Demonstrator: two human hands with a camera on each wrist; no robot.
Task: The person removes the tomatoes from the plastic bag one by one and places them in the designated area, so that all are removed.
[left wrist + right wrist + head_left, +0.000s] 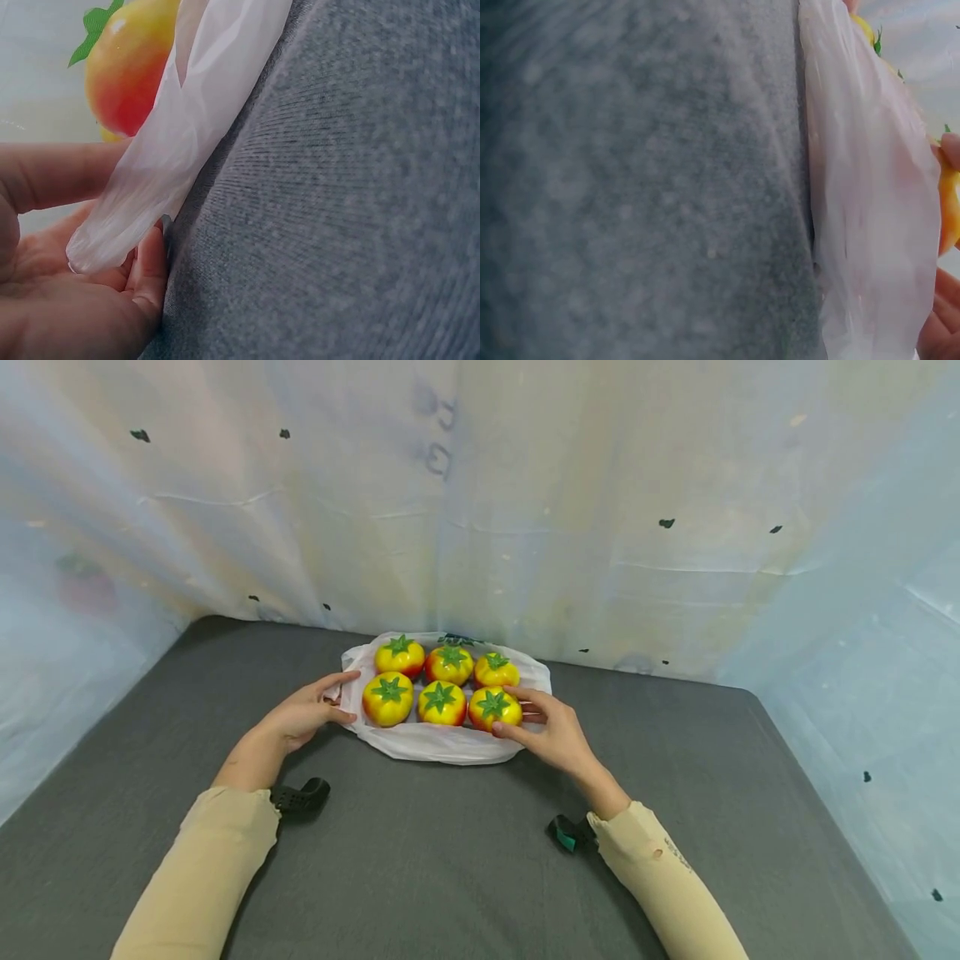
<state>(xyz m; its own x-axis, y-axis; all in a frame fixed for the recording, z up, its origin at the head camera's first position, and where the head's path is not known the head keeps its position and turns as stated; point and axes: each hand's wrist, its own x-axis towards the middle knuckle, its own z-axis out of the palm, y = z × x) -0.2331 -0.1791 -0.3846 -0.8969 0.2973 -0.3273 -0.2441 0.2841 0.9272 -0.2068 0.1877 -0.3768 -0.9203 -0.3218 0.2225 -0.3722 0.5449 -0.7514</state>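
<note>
Right hand [553, 731]: cropped in my right-wrist view, pinching a tomato [493, 706].
Left hand [302, 717]: part-hidden by bag [450, 751]; gripping or spread, I can't tell.

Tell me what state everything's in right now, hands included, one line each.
Fruits: six, in two rows of three, green tops showing.
Front-right fruit: held between the right hand's thumb and fingers.
Bag: open and crumpled, spread around the fruits.
Left hand: holds the bag's left end.
Right hand: grips the front-right fruit.
Table: covered in grey cloth.
Sheet: creased, upright behind the table.
</note>
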